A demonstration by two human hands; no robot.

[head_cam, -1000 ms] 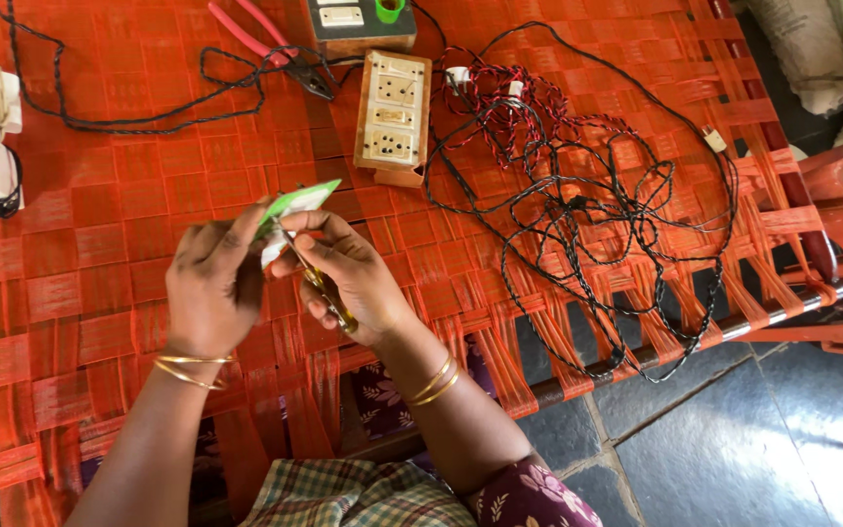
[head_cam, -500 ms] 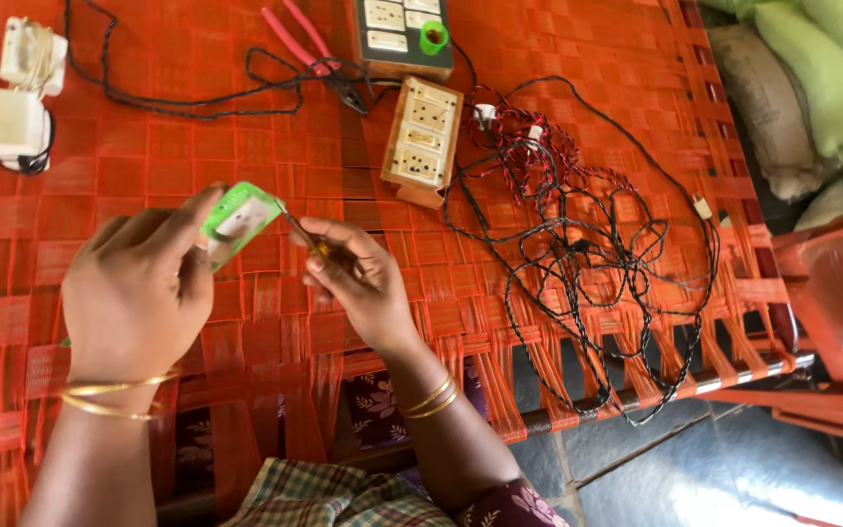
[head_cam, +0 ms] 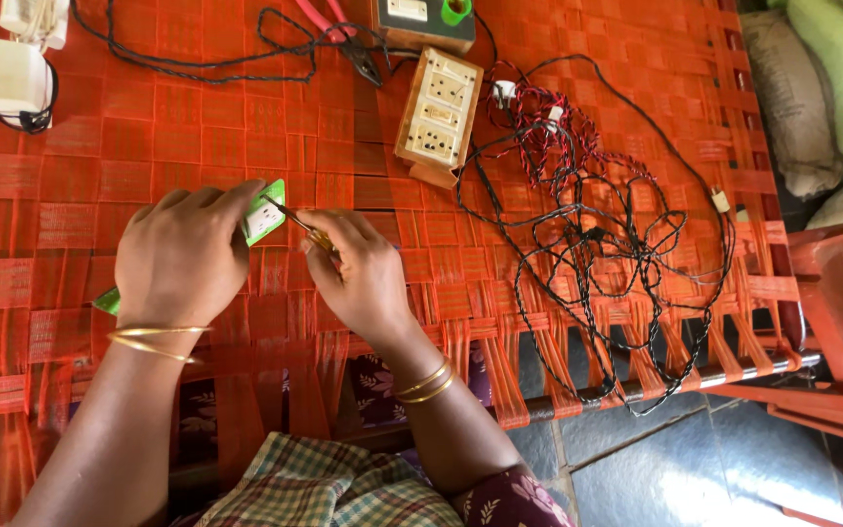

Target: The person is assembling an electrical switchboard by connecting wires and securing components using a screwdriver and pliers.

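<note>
Left hand (head_cam: 182, 256) grips a flat green-and-white plastic electrical part (head_cam: 263, 217); right hand (head_cam: 358, 275) grips a small screwdriver (head_cam: 299, 223) touching it, above an orange woven cot (head_cam: 80, 146).

Left hand (head_cam: 179, 256) gripping small flat part (head_cam: 263, 217) over woven cot (head_cam: 70, 185); right hand (head_cam: 358, 273) sitting just right of it, poking thin tool (head_cam: 296, 221) at part's right edge; wooden socket board (head_cam: 438, 115) lying behind right hand; another box (head_cam: 424, 21) lying behind board; tangle of wires (head_cam: 597, 234) spreading right of board; pliers (head_cam: 338, 29) lying left of that box; plug boxes (head_cam: 19, 73) sitting far left; sacks (head_cam: 822, 88) lying right of cot.
</note>
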